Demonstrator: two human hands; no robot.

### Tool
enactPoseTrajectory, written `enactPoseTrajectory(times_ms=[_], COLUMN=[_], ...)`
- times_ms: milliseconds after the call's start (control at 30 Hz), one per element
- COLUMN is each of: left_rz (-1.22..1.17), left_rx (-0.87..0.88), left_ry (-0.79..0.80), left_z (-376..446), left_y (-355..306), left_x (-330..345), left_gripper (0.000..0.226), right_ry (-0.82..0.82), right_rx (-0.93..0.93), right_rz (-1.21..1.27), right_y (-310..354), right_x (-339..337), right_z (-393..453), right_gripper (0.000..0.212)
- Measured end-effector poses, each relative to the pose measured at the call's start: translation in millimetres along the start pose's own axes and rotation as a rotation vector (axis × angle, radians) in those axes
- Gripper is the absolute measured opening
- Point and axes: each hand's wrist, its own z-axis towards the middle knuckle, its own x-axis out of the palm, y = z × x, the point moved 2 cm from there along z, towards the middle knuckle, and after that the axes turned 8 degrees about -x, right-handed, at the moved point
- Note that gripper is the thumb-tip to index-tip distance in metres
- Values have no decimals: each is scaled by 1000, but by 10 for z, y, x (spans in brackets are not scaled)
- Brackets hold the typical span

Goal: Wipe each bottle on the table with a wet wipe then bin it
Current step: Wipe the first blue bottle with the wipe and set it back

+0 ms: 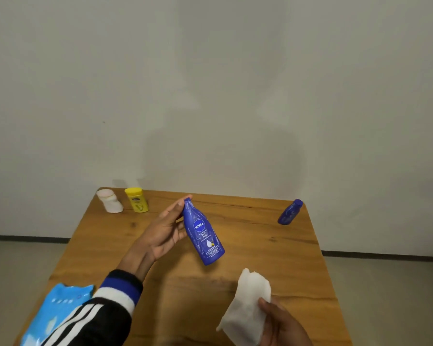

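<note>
Your left hand [164, 233] grips the Nivea body milk bottle [203, 232] aloft, tilted; your right hand [281, 323] pinches the wet wipe [248, 308], not touching. Small blue bottle [290, 212], yellow bottle [137, 199], white bottle [109, 201] wait, possibly unwiped.

Dim, even light; soft wall shadows, slight blur, wide-angle bowing.

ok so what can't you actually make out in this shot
- Bin: none shows in the head view, so its place is unknown.
- Wipe pack: the left sleeve covers part of it and the bottom edge cuts it off.
- Right hand: cut off by the bottom edge; the wet wipe covers its fingers.
- Yellow bottle label: too small to read.
- Small blue bottle: blurred, label unreadable.
</note>
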Motion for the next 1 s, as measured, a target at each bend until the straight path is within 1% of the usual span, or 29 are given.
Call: enactPoseTrajectory(times_ms=[67, 100, 167, 333, 433, 533, 633, 800, 1000], left_rz=[-12, -2, 28, 39, 27, -8, -7, -11, -52], left_rx=[15, 21, 30, 43, 40, 24, 19, 11, -12], left_ry=[8, 9, 6, 24, 49, 53, 13, -38, -48], left_z=[-199, -295, -445, -748, -862, -933, -995, -1084, -1244], left_y=[-19, -33, -64, -131, -91, 10, 102, 145, 173], left_x=[-85, -117, -196, -350, -379, -378, -325, -228, -215], left_gripper=[41, 40, 39, 38, 40, 43, 46, 51, 48], right_ry=[62, 68, 74, 103, 133, 142, 180, 235, 255], right_rx=[0, -7, -41, -132, -141, -160, -179, -189, -170], right_rz=[-43, -66, -78, -32, -64, -97, -120, -129, -172], right_y=[-95, -127, -167, -190, -142, -113, -118, -165, -224], right_x=[104, 143, 212, 404, 510, 605, 719, 946, 1056], right_z=[-105, -143, -175, -308, -352, -339, -326, -311, -274], right_gripper=[34, 33, 38, 39, 49, 42, 35, 33, 28])
